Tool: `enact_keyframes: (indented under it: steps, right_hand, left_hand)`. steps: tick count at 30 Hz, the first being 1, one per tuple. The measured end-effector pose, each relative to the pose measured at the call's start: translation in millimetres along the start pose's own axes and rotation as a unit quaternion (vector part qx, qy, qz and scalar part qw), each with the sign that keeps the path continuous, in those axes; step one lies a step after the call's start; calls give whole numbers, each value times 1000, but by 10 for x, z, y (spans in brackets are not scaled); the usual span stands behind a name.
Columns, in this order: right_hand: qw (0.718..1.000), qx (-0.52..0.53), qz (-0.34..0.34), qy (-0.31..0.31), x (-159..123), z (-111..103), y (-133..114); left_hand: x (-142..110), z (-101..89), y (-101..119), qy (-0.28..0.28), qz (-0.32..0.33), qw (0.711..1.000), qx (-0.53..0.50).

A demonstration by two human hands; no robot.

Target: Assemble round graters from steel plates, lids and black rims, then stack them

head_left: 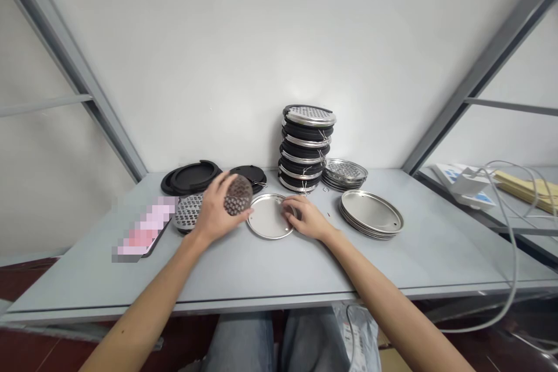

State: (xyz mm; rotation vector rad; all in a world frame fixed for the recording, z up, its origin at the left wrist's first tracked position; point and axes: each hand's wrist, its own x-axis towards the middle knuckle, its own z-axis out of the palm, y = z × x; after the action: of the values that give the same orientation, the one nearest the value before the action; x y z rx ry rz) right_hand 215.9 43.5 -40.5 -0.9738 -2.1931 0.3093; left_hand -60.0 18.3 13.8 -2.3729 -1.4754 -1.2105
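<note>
My left hand (215, 209) grips a round perforated metal grater disc (238, 195) by its edge and holds it tilted above the table. Just right of it, a shallow round metal plate (271, 222) lies flat, with small holes near its rim. The curled fingers of my right hand (305, 217) are at that plate's right rim; their tips are partly hidden. Another grater disc (187, 212) lies on the table to the left of my left hand.
A tall stack of graters with black rings (305, 154) stands against the wall. Right of it are piled grater discs (346, 171) and metal plates (370, 212). Black rings (192, 177), black lids (248, 173) and a phone (148, 229) are at left. A white cable (514, 267) hangs at right.
</note>
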Motion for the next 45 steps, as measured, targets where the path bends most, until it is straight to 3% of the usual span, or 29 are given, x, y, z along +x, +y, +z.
enact_keyframes:
  steps: [3, 6, 9, 12, 15, 19, 24, 30, 33, 39, 45]
  right_hand:
    - [999, 5, -26, 42, 0, -13, -73]
    - [995, -8, -77, 69, 5, 3, -131]
    - [990, -24, -110, 82, 11, 37, -151]
    - [991, -3, -100, 87, 13, 46, -174]
    - [994, 59, -57, 74, 19, 36, -226]
    - [982, 177, 51, 31, 56, 63, -287]
    - [921, 344, 185, 22, 112, 91, -284]
    - [856, 411, 285, 130, 130, -51, -143]
    - [841, 415, 301, 171, 123, -103, -25]
    - [879, 338, 295, 163, 98, -87, 115]
    - [927, 254, 244, 129, 84, -29, 194]
  left_hand:
    - [-47, 163, 155, -82, 67, 993, -53]
    - [-70, 276, 164, -143, 98, 979, -105]
    - [-68, 330, 108, -169, 111, 968, -150]
    - [-67, 344, 77, -173, 121, 963, -165]
    - [-82, 343, 88, -175, 125, 966, -145]
    - [-106, 336, 132, -183, 138, 969, -95]
    - [-79, 325, 139, -177, 166, 968, -71]
    - [-34, 298, 36, -120, 136, 980, -79]
    - [-60, 310, 14, -142, 85, 983, -82]
    - [-137, 355, -8, -244, 69, 962, -100]
    - [-147, 325, 17, -264, 58, 956, -115]
